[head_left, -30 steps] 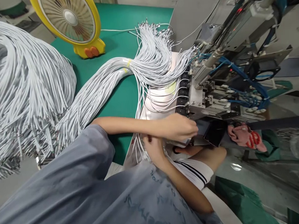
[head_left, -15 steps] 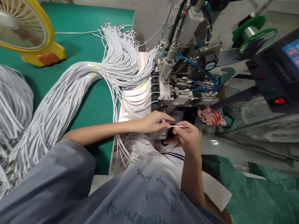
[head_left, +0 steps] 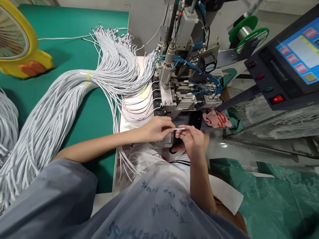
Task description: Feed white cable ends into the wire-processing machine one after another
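Note:
Between my two hands runs the end of a thin white cable [head_left: 178,129], held about level in front of the machine. My left hand [head_left: 160,129] pinches it from the left, thumb and fingertips together. From the other side my right hand [head_left: 192,137] grips it, fingers curled; the cable's tip is hidden there. Just beyond my hands stands the wire-processing machine [head_left: 169,94], with a row of black slots [head_left: 156,95] along its left edge and white cables leading into them. A large bundle of white cables [head_left: 75,82] spreads across the green table to my left.
A yellow fan [head_left: 27,63] stands on the green table [head_left: 96,115] at the far left. On the right are a control panel with a lit screen [head_left: 301,53], a green wire spool [head_left: 251,32] and a pink cloth [head_left: 214,119]. Green sheeting [head_left: 284,195] lies lower right.
My view has shifted to the right, so things appear further left. My left fingers, partly spread before, now close on the cable, and my right fingers have curled more around it.

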A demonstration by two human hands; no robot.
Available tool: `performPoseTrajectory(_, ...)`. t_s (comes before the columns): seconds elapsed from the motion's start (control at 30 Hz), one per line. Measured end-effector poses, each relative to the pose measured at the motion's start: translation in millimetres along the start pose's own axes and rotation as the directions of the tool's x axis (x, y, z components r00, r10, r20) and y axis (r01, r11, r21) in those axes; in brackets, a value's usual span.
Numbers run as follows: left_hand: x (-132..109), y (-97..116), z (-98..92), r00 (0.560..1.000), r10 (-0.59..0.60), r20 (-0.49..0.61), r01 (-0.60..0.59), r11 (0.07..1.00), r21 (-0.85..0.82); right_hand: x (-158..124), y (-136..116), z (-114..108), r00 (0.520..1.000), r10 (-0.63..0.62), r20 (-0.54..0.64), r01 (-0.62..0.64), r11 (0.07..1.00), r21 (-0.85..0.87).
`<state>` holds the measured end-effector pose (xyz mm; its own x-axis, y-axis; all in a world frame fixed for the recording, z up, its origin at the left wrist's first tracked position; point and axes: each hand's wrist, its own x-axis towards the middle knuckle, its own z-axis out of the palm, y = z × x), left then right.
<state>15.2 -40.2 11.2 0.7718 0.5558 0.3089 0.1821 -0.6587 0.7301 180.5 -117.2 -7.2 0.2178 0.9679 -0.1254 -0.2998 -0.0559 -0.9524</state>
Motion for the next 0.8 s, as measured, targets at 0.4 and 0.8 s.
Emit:
performPoseTrajectory(0.4,-1,-4,4.5,0.997,-0.02,-0.079,0.026,0.997,0.076,-5,0,6,0.977,-0.117,-0.18,0.072,0.968,-0.24)
performPoseTrajectory(0.8,-2,6,1.3,0.998,0.053,-0.023,-0.056,0.986,-0.155,-1,5,2,0.968,-0.252,0.0,0.247,0.951,-0.187)
